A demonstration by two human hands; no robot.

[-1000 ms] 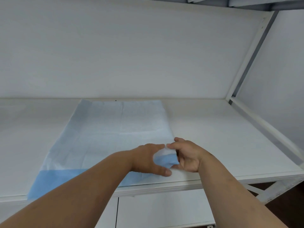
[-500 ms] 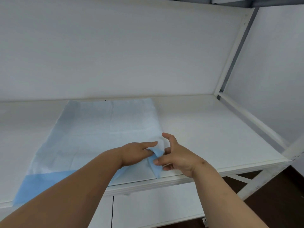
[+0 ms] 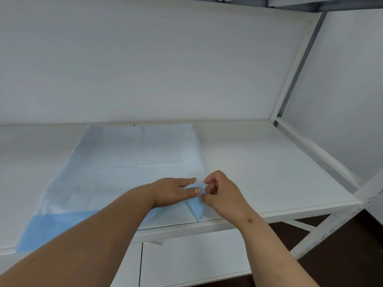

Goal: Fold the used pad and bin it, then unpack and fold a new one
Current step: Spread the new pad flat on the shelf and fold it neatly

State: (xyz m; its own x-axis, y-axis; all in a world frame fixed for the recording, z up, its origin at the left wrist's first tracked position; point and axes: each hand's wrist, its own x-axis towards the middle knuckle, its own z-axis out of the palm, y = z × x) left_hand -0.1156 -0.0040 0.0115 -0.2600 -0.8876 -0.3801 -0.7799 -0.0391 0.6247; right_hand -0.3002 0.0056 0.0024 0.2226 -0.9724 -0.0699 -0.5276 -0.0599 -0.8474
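White desk (image 3: 269, 162), white wall (image 3: 145, 59) behind. Pad (image 3: 124, 162) — flat, long axis toward wall. Left hand (image 3: 172, 191) fingers straight on it; right hand (image 3: 221, 193) fingers pinch its near corner.

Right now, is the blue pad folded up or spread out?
Mostly spread out. The pad lies flat on the shelf; only its near right corner is turned up, pinched by the right hand.

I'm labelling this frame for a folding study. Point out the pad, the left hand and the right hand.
pad (image 3: 132, 162), head view, flat middle.
left hand (image 3: 172, 191), head view, back of hand.
right hand (image 3: 221, 193), head view, back of hand.
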